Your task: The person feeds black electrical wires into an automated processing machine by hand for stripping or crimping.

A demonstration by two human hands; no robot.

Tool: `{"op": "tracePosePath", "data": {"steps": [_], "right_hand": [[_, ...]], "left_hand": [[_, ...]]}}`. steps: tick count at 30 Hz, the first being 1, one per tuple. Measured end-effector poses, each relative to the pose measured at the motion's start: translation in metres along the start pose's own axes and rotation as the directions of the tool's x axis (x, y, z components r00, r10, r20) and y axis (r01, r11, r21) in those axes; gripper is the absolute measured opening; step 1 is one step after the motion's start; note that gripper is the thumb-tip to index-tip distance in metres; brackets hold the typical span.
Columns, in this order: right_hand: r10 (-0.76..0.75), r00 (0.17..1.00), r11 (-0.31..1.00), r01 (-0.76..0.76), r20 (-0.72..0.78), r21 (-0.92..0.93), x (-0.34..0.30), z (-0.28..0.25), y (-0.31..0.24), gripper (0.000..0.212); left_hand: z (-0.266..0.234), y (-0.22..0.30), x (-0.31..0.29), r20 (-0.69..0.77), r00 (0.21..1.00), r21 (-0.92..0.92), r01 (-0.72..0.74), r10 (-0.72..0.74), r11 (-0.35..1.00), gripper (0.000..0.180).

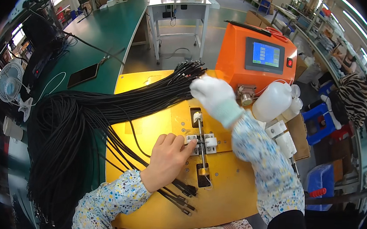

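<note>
My left hand (168, 159) is bare, its fingers curled, and the thumb side reaches a small metal clamp fixture (207, 143) on the yellow machine top. One black cable loops from the bundle to beneath this hand, and a short dark end shows at the fixture beside the fingertip. My right hand (213, 93), in a white knit glove, is closed at the far tips of a thick black cable bundle (149, 105); anything inside its fingers is hidden. Several cables with connector ends (182, 199) lie near my left wrist. A metal rod (200, 135) crosses the fixture.
Behind my right hand stands an orange machine with a screen (259, 51). White plastic bottles (272, 102) stand to its right. The bundle drapes over a green table (105, 31) at left, where a phone (83, 75) and a small fan (11, 82) sit. Another person (349, 63) sits far right.
</note>
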State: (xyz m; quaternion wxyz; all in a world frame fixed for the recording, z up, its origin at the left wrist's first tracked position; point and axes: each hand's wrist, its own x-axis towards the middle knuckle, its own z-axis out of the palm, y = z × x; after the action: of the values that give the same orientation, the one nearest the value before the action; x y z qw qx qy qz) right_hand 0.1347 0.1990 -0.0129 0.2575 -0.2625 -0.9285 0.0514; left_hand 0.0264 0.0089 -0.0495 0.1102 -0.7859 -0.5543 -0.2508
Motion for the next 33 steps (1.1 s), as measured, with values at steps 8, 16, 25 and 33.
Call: {"op": "tracePosePath", "data": {"steps": [8, 16, 25, 33], "right_hand": [[-0.124, 0.861, 0.791, 0.386, 0.494, -0.474, 0.048, 0.030, -0.002, 0.016], [-0.290, 0.950, 0.907, 0.233, -0.119, -0.351, 0.010, -0.032, -0.027, 0.008], [-0.119, 0.984, 0.984, 0.100, -0.131, -0.145, -0.066, -0.059, -0.027, 0.016], [0.085, 0.967, 0.996, -0.074, -0.239, 0.055, -0.080, -0.051, -0.013, 0.013]], "left_hand": [[0.000, 0.000, 0.001, 0.015, 1.000, -0.002, -0.022, 0.022, 1.000, 0.032], [-0.001, -0.004, 0.000, 0.008, 1.000, 0.001, -0.020, 0.020, 1.000, 0.032], [0.004, -0.016, 0.001, -0.008, 0.991, -0.176, 0.130, -0.134, 0.976, 0.027], [-0.004, -0.012, 0.008, 0.125, 0.978, -0.164, 0.184, -0.164, 0.969, 0.012]]}}
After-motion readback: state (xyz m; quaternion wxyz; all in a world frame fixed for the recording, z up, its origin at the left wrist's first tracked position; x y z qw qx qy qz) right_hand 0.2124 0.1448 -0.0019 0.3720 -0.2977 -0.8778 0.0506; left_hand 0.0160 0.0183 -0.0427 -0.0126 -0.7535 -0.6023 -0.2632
